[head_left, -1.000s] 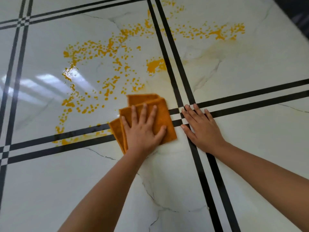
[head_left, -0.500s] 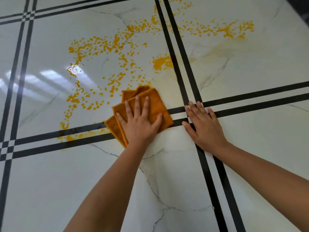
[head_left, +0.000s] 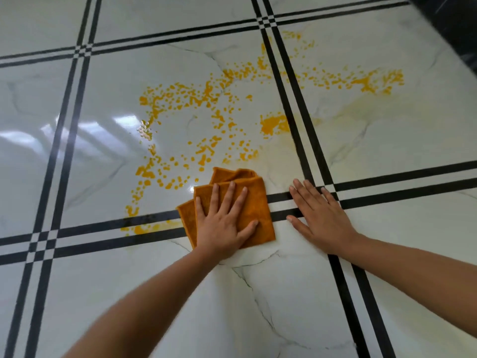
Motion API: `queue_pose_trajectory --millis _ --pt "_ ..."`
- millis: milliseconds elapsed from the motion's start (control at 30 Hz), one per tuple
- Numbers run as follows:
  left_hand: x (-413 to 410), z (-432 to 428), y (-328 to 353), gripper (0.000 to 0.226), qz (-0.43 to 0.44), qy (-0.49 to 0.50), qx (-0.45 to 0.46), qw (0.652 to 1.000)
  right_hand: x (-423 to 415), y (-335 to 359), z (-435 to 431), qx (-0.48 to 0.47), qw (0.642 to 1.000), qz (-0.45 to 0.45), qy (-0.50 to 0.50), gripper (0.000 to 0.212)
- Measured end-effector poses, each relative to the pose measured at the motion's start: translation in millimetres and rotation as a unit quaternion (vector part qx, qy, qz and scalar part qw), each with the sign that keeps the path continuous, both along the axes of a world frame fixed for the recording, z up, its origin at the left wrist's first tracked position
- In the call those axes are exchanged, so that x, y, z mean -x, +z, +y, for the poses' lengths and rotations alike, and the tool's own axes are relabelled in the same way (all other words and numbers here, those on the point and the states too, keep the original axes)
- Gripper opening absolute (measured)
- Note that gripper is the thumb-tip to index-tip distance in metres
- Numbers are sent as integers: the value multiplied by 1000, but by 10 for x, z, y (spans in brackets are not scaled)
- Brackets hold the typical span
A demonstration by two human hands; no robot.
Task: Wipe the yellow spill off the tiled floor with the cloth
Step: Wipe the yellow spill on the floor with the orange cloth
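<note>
A folded orange cloth [head_left: 260, 200] lies flat on the glossy white tiled floor [head_left: 284, 293], across a pair of black grout bands. My left hand [head_left: 223, 220] presses on it with fingers spread and straight. My right hand [head_left: 320, 218] rests flat on the bare floor just right of the cloth, fingers straight. The yellow spill [head_left: 196, 109] spreads as many droplets beyond and left of the cloth, with a thicker blob [head_left: 273, 124] and a streak at the far right [head_left: 366, 82]. More yellow [head_left: 147, 227] sits on the black bands left of the cloth.
Black double lines [head_left: 304, 120] cross the floor in a grid. A dark surface [head_left: 454, 24] fills the top right corner. A faint yellowish smear [head_left: 343, 112] marks the tile right of the blob. Window glare [head_left: 77, 127] reflects at the left.
The view has shifted, so the spill and both hands sit lower and further right in frame. The cloth under my left hand has slid slightly back toward me.
</note>
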State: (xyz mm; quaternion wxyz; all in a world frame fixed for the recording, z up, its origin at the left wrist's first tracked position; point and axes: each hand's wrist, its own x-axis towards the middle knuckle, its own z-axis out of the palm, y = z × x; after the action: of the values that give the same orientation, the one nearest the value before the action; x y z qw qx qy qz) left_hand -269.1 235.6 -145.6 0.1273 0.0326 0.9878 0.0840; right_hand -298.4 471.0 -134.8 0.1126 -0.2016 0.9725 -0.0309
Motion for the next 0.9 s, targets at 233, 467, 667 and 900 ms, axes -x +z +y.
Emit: queue_pose_trajectory --millis 233,467,667,900 --pt "-294 -455 -118 76 52 154 3 987 -86 -168 -680 100 993 -3 -60 85" --pt "-505 -667 -112 73 71 141 12 987 -171 -184 -1171 129 986 14 -106 72" --pt "-312 -1008 -101 76 43 283 14 958 -209 -191 -1458 134 986 0 -98 73" --pt "-576 -1157 -175 76 92 132 6 987 -247 -236 -1460 126 987 19 -102 68"
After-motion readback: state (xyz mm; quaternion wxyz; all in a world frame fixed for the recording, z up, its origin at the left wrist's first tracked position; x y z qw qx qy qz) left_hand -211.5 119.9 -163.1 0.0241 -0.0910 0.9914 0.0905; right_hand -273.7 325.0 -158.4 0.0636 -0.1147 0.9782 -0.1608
